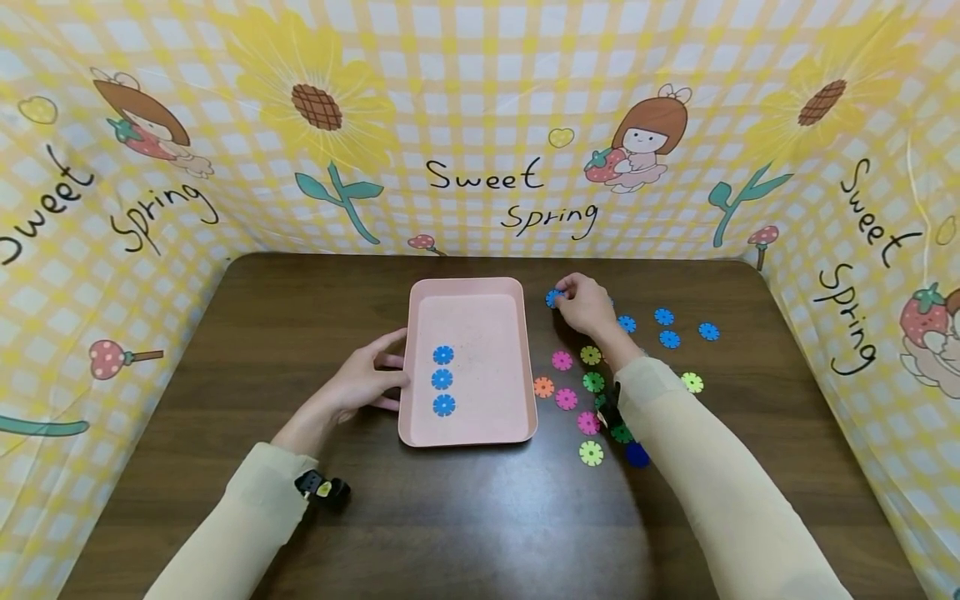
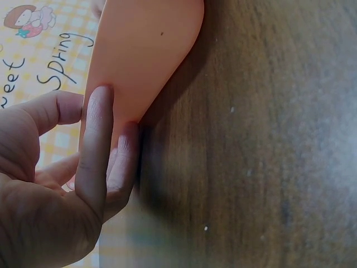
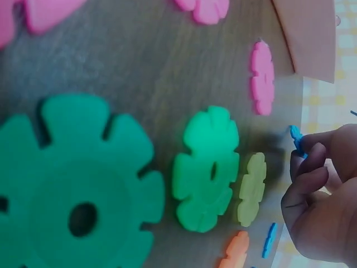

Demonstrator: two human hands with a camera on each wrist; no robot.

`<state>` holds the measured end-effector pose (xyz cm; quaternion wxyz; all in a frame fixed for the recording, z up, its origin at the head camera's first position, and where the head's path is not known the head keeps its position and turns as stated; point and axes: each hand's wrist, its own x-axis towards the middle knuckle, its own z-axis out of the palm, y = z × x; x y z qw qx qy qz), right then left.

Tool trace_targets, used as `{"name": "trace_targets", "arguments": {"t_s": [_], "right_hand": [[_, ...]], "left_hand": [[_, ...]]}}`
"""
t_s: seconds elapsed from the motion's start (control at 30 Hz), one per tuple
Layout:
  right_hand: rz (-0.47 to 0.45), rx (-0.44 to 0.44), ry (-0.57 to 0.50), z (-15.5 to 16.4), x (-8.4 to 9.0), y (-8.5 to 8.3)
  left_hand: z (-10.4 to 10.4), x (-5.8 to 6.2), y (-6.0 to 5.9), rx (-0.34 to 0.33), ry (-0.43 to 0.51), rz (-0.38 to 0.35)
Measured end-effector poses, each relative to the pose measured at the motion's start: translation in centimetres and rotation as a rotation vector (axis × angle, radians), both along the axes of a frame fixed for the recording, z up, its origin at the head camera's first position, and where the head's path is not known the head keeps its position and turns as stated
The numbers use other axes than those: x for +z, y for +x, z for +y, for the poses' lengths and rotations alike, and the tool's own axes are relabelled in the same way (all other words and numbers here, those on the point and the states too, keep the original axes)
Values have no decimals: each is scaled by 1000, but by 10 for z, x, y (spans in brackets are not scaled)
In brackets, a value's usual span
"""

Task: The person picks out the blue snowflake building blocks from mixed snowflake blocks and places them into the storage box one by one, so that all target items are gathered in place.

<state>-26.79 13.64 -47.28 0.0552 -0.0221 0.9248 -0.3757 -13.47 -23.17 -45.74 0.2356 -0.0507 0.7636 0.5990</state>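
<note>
My right hand (image 1: 587,306) pinches a blue notched plastic disc (image 1: 553,298) between thumb and fingertips, just beyond the right rim of a pink tray (image 1: 487,358). In the right wrist view this blue disc (image 3: 297,140) is tilted on edge at the fingertips. The fingers of my left hand (image 1: 360,379) rest against the tray's left side; the left wrist view has the fingertips touching its outer wall (image 2: 142,50). Three blue discs (image 1: 442,379) lie in a column inside the tray, towards its left side.
More blue discs (image 1: 663,317) lie at the back right of the wooden table (image 1: 480,517). Pink (image 1: 566,399), orange (image 1: 543,387), green (image 1: 593,382) and yellow-green (image 1: 591,453) discs are scattered right of the tray, some under the right forearm. A patterned cloth (image 1: 480,100) walls the back and sides.
</note>
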Motion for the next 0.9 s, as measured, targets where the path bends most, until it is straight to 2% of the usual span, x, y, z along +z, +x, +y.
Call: {"name": "trace_targets", "arguments": {"t_s": [0.23, 0.43, 0.67, 0.9], "right_hand": [[63, 14, -21, 0, 3, 3], [77, 50, -88, -8, 17, 10], [87, 161, -163, -27, 32, 21], [86, 272, -170, -54, 35, 31]], "left_hand": [[1, 0, 1, -3, 5, -2], [1, 0, 1, -3, 7, 0], [0, -1, 0, 1, 2, -1], [0, -2, -1, 7, -3, 1]]}}
